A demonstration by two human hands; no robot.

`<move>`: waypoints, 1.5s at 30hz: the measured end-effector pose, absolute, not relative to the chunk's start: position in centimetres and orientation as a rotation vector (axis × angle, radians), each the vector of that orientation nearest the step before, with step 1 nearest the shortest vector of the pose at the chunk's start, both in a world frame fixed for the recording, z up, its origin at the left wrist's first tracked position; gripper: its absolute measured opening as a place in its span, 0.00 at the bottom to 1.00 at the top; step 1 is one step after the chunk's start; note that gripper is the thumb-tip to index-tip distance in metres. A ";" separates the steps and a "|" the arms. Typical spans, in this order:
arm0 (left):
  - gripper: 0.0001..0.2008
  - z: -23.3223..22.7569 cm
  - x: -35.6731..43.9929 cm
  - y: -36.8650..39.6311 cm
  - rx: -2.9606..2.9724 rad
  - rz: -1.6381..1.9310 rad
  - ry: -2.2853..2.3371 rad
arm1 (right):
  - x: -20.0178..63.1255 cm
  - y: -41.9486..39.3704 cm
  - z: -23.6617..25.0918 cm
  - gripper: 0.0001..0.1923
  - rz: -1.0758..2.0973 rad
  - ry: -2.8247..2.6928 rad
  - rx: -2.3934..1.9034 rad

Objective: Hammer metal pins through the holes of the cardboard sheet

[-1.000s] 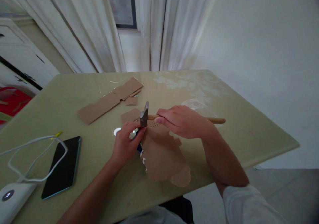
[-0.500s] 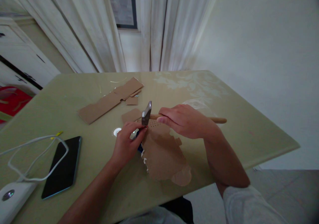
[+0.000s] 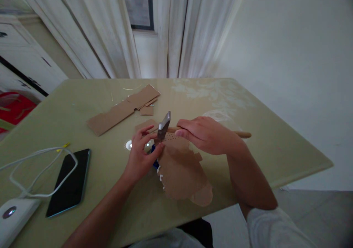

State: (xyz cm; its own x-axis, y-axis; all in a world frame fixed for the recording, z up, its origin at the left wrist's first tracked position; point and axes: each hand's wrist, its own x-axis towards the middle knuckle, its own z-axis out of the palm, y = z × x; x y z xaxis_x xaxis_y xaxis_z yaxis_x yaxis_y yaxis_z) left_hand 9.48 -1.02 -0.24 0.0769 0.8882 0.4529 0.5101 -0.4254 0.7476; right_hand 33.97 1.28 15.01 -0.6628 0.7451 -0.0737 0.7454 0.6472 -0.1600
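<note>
My right hand (image 3: pixel 205 135) is wrapped around the wooden handle of a hammer (image 3: pixel 164 126), close to its head. The metal head is tilted and rests at or just over the far left part of a brown cardboard piece (image 3: pixel 183 172), beside rows of small dark holes. My left hand (image 3: pixel 142 152) is open, fingers apart, with its thumb at the cardboard's left edge and its fingertips near the hammer head. A blue thing (image 3: pixel 155 156) shows partly under the cardboard by my left thumb. Whether anything small sits under the hammer head is hidden.
Long cardboard strips (image 3: pixel 116 112) and a smaller cardboard scrap (image 3: pixel 145 126) lie farther back on the table (image 3: pixel 110 189). At left are a dark tablet (image 3: pixel 70 182), a looped white cable (image 3: pixel 41 195) and a white device (image 3: pixel 16 218). Curtains hang behind the table.
My left fingers have gone from a pinch by the hammer head to spread apart. The hammer and my right hand are almost where they were; the view has shifted slightly.
</note>
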 end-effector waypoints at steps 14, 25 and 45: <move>0.24 -1.1 9.1 -1.0 1.708 1.062 1.339 | 34.0 1.8 14.3 0.22 -0.320 2.794 1.221; 0.24 -1.0 9.2 -1.0 1.689 1.043 1.324 | 33.9 2.1 13.6 0.22 -0.328 2.781 1.236; 0.26 -1.1 9.3 -1.0 1.665 1.056 1.277 | 33.3 1.6 13.8 0.23 -0.320 2.758 1.277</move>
